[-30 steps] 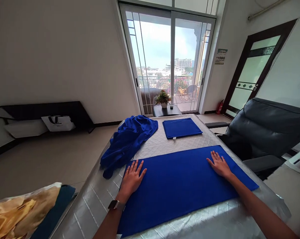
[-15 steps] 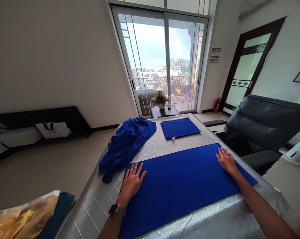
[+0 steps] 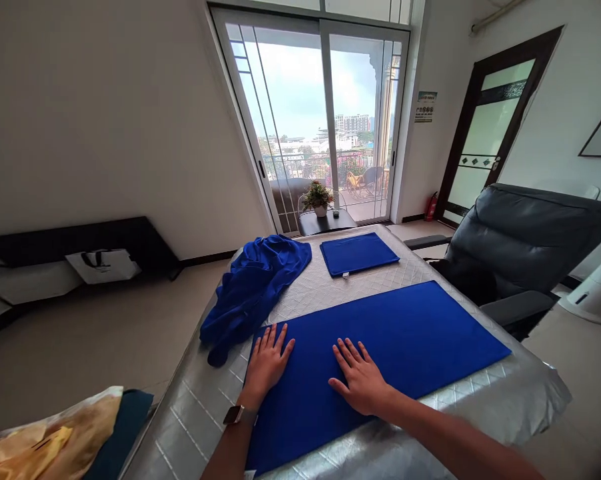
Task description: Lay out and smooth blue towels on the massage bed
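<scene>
A blue cloth (image 3: 405, 333), folded into a long flat rectangle, lies across the near part of a silvery quilted mattress (image 3: 180, 413). My left hand (image 3: 268, 360) rests flat on the cloth's left end, fingers spread. Toward the cloth's middle lies my right hand (image 3: 359, 377), palm down with its fingers apart. Neither hand grips anything. Behind the cloth sits a smaller folded blue cloth (image 3: 360, 253) with a white tag at its near edge. Left of that, a crumpled blue cloth (image 3: 260, 287) is heaped along the mattress's left edge.
A black armchair (image 3: 535, 233) stands close on the right, beside a white fan-like appliance (image 3: 598, 287). Beyond the mattress, a small table (image 3: 325, 225) bears a potted plant (image 3: 318, 197). Yellowish fabric (image 3: 45, 433) lies at the lower left; a white bag (image 3: 103, 267) is by the wall.
My right hand has slid left across the cloth, from its right end to near the middle. My left hand stays at the left end. The view has shifted slightly.
</scene>
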Demonstrator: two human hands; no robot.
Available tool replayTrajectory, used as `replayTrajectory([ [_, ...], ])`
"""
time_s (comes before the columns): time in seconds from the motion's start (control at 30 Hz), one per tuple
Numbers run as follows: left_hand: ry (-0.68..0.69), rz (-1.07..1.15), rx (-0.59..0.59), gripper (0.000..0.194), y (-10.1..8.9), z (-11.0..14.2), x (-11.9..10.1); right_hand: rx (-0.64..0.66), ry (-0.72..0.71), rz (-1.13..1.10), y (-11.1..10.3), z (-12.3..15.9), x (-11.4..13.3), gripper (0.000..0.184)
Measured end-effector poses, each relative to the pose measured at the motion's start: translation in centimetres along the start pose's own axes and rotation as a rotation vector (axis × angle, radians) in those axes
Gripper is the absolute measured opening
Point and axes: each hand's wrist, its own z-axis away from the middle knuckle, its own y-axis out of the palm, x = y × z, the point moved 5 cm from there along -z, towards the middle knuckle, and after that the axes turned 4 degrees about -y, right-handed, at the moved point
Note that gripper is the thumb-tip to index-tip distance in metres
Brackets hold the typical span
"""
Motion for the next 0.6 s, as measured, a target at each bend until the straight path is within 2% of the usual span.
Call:
replayTrajectory([
  [0.13, -0.002, -0.02, -0.005, 0.066, 0.3, 0.0, 0.2, -0.022, 0.063, 0.038, -0.8, 1.7, -2.8, 0.079],
  [0.27, 0.004, -0.056, 0.023, 0.066, 0.5, -0.1, 0.1, -0.078, 0.193, 0.121, -2.6, 4.2, -7.9, 0.079],
  [0.37, 0.008, -0.062, 0.022, 0.066, 0.5, -0.1, 0.1, -0.122, 0.311, 0.191, -4.1, 6.4, -12.7, 0.079],
  [0.6, 0.017, -0.04, -0.02, 0.063, 0.4, -0.2, 0.3, -0.231, 0.59, 0.308, -7.4, 12.7, -25.7, 0.082],
])
